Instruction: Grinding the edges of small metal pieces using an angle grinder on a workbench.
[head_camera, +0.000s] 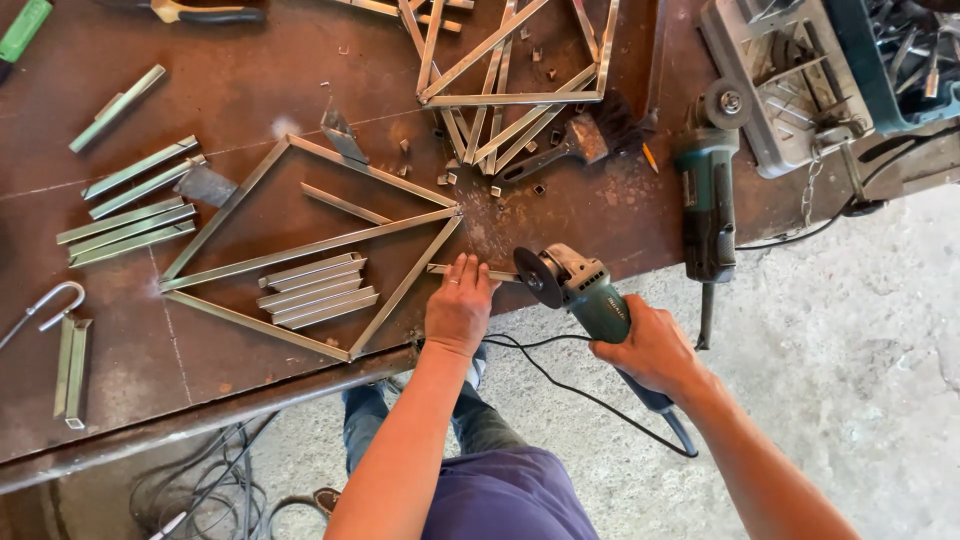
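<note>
Left hand (459, 308) is pressing flat on short steel bar (470, 271), long axis left-right; right hand (648, 349) is gripping angle grinder (585, 290), disc at bar's right end.

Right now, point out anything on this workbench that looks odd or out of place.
Small metal offcuts lie scattered around the wire brush. A second grinder lies with its handle past the table edge. Nothing looks broken.

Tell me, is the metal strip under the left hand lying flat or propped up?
Flat: the left hand presses the metal strip against the rusty table.
</note>
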